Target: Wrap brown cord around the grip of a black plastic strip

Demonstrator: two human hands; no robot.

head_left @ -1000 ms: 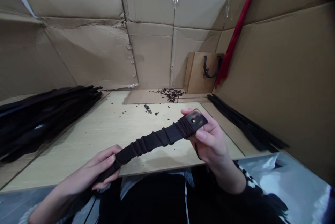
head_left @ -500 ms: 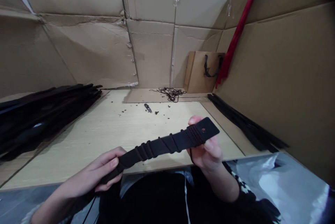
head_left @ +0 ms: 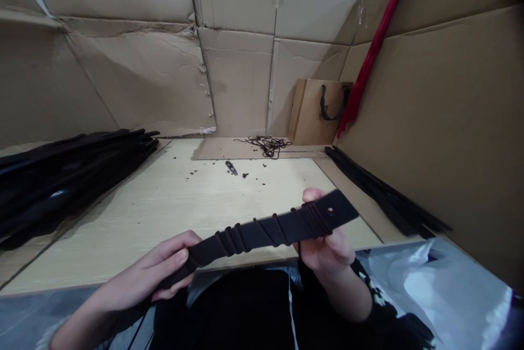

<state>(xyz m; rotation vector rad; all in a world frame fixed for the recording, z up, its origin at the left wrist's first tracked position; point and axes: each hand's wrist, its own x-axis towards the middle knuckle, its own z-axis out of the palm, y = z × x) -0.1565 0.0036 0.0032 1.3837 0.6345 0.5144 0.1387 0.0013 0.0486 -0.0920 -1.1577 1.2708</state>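
A flat black strap (head_left: pixel 264 231) spans the space between my hands, above the table's near edge. Dark brown cord (head_left: pixel 317 220) winds round it, packed in tight turns near the right end and spaced more widely toward the middle. A small hole pierces the bare right tip. My left hand (head_left: pixel 174 262) is closed on the strap's lower left end, thumb on top. My right hand (head_left: pixel 329 249) supports the other end from behind and below, with fingers at both edges of the wound part. A bit of cord hangs by the right palm.
Thread snips (head_left: pixel 231 168) lie on the pale table (head_left: pixel 164 208) among dark scraps. Behind them is a tangle of cord (head_left: pixel 270 146). Black straps are piled at left (head_left: pixel 82 175) and right (head_left: pixel 380 191). A paper bag (head_left: pixel 315 112) stands against the cardboard wall (head_left: pixel 237 82).
The strap has shifted slightly right, its right end a little lower and turned. Both hands have moved with it, keeping hold.
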